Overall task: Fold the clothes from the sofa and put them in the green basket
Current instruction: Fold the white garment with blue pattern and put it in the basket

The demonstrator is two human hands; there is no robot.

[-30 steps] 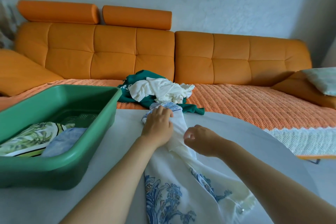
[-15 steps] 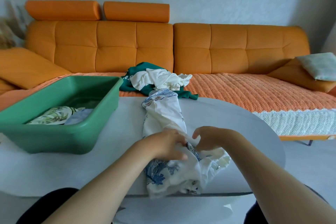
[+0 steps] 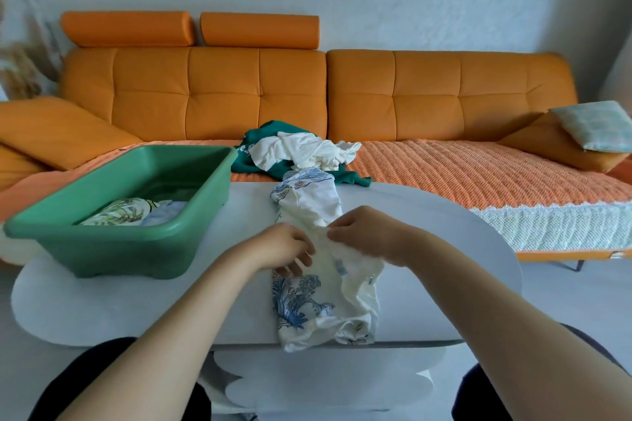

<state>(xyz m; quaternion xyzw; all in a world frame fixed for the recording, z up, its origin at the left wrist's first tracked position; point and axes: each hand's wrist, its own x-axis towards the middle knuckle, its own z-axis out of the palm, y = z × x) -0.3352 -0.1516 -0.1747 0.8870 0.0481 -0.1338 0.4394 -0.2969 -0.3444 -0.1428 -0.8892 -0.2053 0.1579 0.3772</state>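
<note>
- Both hands grasp one piece of cloth: the left hand [image 3: 285, 249] pinches the left edge of the white blue-flowered garment [image 3: 304, 299] with curled fingers, and the right hand [image 3: 364, 232] closes its fingertips on the same fabric just beside it, so the two hands almost meet at the middle of the garment.
- That garment lies lengthwise on the white table [image 3: 437, 284], bunched into a narrow strip. Its far end reaches the table's far edge, and its near end hangs slightly over the edge closest to the person.
- On the left side of the table stands the green basket [image 3: 136, 249], well apart from the hands. Inside it lie a folded leaf-print cloth [image 3: 118, 215] and, touching it on the right, a pale blue cloth [image 3: 166, 211].
- Behind the table, on the orange sofa [image 3: 444, 96], sits a loose pile: a crumpled white garment [image 3: 301, 151] on top of a dark green garment [image 3: 261, 138].
- An orange knitted throw [image 3: 461, 174] covers the seat, and a pale checked cushion [image 3: 596, 125] leans at the far right.
</note>
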